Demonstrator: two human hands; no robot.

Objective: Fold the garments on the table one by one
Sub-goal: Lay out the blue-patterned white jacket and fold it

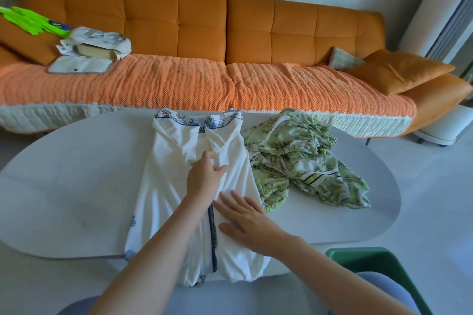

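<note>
A white cloth garment with blue patterned trim [179, 186] is spread lengthwise on the pale oval table [64, 186]. It is pressed flat by the left hand [204, 176] and right hand [245, 217], fingers extended, nothing grasped. A crumpled green leaf-print garment [302, 156] lies just beside it.

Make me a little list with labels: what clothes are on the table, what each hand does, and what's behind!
table: white, oval
white garment: spread flat, sides folded inward
green garment: crumpled, right of the white one
left hand: flat on white garment
right hand: flat on white garment, nearer the person
sofa: orange, behind table
</note>
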